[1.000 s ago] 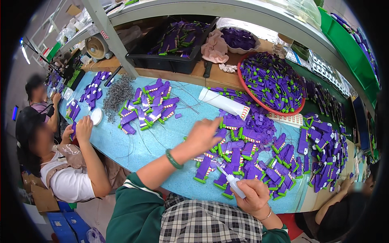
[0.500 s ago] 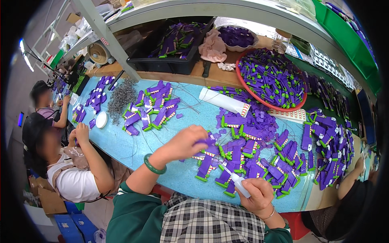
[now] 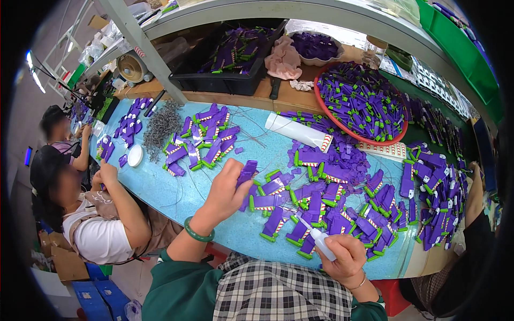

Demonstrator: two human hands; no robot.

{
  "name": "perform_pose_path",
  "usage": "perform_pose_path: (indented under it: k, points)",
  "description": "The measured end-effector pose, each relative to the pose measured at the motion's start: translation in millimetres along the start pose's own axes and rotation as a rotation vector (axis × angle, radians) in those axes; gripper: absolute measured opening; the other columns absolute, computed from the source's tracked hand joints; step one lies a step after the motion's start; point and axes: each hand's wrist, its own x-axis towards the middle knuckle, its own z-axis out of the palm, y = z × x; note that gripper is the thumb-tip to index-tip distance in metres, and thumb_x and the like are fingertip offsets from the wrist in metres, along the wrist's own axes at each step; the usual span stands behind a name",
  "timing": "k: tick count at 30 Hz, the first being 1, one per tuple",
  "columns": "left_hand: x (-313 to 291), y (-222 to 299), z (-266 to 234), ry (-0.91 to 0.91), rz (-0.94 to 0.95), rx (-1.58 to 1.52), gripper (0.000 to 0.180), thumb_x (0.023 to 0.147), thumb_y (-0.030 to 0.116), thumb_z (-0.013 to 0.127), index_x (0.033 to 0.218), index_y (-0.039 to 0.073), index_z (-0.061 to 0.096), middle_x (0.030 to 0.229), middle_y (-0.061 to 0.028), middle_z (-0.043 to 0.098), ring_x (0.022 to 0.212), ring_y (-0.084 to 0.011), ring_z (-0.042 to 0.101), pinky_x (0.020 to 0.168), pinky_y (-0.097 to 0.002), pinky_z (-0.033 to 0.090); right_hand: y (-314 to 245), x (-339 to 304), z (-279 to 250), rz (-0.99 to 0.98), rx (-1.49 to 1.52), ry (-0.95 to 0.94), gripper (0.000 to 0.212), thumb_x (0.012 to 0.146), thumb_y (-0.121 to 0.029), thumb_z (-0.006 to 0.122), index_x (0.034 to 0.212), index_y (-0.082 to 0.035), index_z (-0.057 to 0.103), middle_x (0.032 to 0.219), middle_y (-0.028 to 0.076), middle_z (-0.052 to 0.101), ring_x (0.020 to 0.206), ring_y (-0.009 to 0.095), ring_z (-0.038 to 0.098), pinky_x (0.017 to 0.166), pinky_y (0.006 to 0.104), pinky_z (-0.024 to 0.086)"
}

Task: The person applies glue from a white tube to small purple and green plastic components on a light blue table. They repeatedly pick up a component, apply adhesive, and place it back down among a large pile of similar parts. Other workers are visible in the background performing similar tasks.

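My left hand [image 3: 224, 193], with a green bangle on its wrist, is raised over the blue tabletop. Between its fingers and thumb is a purple plastic part [image 3: 248, 172]. My right hand [image 3: 345, 255] grips a small white squeeze bottle [image 3: 323, 244], its thin nozzle pointing up and left. That nozzle ends above a pile of purple pieces with green ends [image 3: 316, 214] and striped stickers. Loose small purple parts [image 3: 342, 160] lie in a heap behind that pile.
A red basin [image 3: 361, 104] of purple-green parts stands at the back, beside a black crate [image 3: 214, 84]. A white roll [image 3: 297, 132] lies before the basin. Grey wire bits [image 3: 162, 127] and a white lid [image 3: 135, 155] sit left. Co-workers [image 3: 101, 230] work on both sides.
My left hand has moved left, away from the pile, with the purple part tilted more upright. My right hand with the squeeze bottle has shifted only slightly.
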Motion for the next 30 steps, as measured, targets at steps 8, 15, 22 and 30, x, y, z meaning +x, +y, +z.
perform_pose_path:
  k: [8,15,22,30]
  points:
    - [-44,3,21,-0.311,0.209,0.285,0.037,0.070,0.008,0.076,0.101,0.001,0.056,0.104,-0.0161,0.054,0.098,-0.0371,0.052,0.086,-0.0466,0.041,-3,7,6,-0.037,0.030,-0.003,0.039,0.064,0.000,0.082,0.101,-0.003,0.069,0.087,0.007,0.061,0.067,0.020,0.066,0.052,0.0288,0.052]
    - [-58,-9,40,-0.172,0.031,0.112,0.050,0.072,-0.001,0.073,0.116,-0.001,0.050,0.107,-0.0198,0.052,0.099,-0.0387,0.053,0.086,-0.0448,0.044,-5,8,10,-0.035,0.024,-0.025,0.037,0.065,-0.002,0.082,0.100,-0.004,0.069,0.085,0.006,0.061,0.066,0.020,0.065,0.051,0.0285,0.052]
    - [-59,12,41,-0.152,-0.204,-0.581,0.041,0.090,0.003,0.059,0.126,0.001,0.040,0.106,-0.0141,0.057,0.089,-0.0267,0.061,0.074,-0.0354,0.051,-8,12,13,-0.054,0.024,-0.030,0.037,0.066,-0.002,0.082,0.100,-0.004,0.069,0.085,0.006,0.061,0.065,0.020,0.065,0.051,0.0287,0.053]
    - [-60,32,66,-0.528,-0.363,-1.367,0.036,0.098,0.013,0.052,0.130,0.007,0.037,0.105,-0.0080,0.057,0.084,-0.0170,0.060,0.073,-0.0319,0.053,-9,18,15,-0.013,-0.073,-0.049,0.038,0.065,-0.001,0.082,0.101,-0.003,0.068,0.085,0.009,0.062,0.063,0.021,0.064,0.051,0.0284,0.051]
